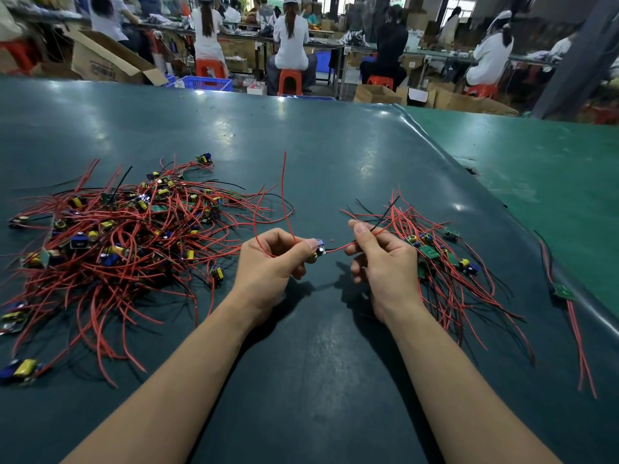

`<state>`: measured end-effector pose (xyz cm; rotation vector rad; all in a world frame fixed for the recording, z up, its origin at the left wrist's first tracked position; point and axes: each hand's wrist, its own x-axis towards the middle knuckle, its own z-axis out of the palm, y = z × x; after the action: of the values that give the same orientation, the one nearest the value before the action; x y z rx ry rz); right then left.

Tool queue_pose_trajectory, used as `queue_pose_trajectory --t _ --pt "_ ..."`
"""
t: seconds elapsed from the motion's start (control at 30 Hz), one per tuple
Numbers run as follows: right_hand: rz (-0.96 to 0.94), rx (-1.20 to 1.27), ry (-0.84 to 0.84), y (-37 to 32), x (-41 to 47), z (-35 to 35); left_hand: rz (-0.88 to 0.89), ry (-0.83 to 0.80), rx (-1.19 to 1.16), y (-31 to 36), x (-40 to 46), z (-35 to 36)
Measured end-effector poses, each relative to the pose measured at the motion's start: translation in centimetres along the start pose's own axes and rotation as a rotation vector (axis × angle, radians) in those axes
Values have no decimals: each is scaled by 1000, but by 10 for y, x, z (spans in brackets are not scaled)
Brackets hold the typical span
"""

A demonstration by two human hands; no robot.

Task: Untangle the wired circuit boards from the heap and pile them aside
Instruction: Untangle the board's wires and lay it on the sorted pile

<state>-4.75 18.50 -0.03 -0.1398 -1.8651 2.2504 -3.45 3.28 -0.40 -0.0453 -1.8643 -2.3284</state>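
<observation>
Red wire (345, 246) stretched between left hand (273, 259) and right hand (382, 259)

Two bare forearms entering from the lower edge, no sleeves in view, no watch, bracelets or rings, left hand (268, 259) and right hand (385, 259) ungloved, fingernails short, plain and unpainted, knuckle creases visible, wrists slim and uncovered

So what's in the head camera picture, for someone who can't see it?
Two hands hold one small circuit board above a dark green table: the left hand grips it, the right hand pinches its wire. A big tangled heap lies left, a smaller pile right.
</observation>
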Motion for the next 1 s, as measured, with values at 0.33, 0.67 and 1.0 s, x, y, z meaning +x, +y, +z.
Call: queue_pose_trajectory --t 0.33,0.67,1.0 --pt "-60 -9 92 2 5 -6 -7 -7 -59 -1 1 0" --pt "-31 104 129 -1 10 -12 -18 -12 -70 -1 1 -2" --pt "-154 -24 212 3 9 -11 -7 -18 -52 -2 2 -1"
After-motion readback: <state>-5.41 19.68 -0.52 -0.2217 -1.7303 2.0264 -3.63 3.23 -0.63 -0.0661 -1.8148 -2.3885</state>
